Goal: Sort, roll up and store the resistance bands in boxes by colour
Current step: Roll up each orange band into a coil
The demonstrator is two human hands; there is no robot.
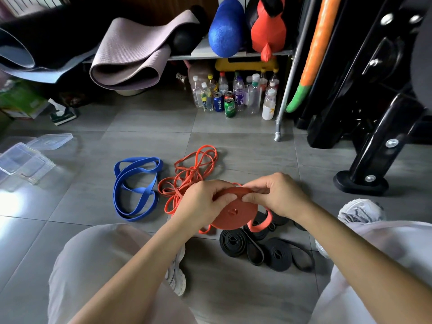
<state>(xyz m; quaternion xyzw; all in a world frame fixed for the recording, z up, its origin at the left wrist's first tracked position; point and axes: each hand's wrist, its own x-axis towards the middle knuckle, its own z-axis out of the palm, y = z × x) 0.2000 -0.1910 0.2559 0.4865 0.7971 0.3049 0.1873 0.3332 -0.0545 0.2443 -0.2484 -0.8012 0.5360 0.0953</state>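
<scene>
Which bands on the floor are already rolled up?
The black bands, wound into flat coils. The blue bands and the red heap lie in loose loops. The red roll is held above the floor.

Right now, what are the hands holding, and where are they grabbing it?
The left hand and right hand both pinch the rolled red band at its upper rim.

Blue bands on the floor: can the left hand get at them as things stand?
Probably not yet. The left hand, with the right hand, grips the red roll. Once freed, its way to the blue bands looks open, with nothing lying on them.
</scene>
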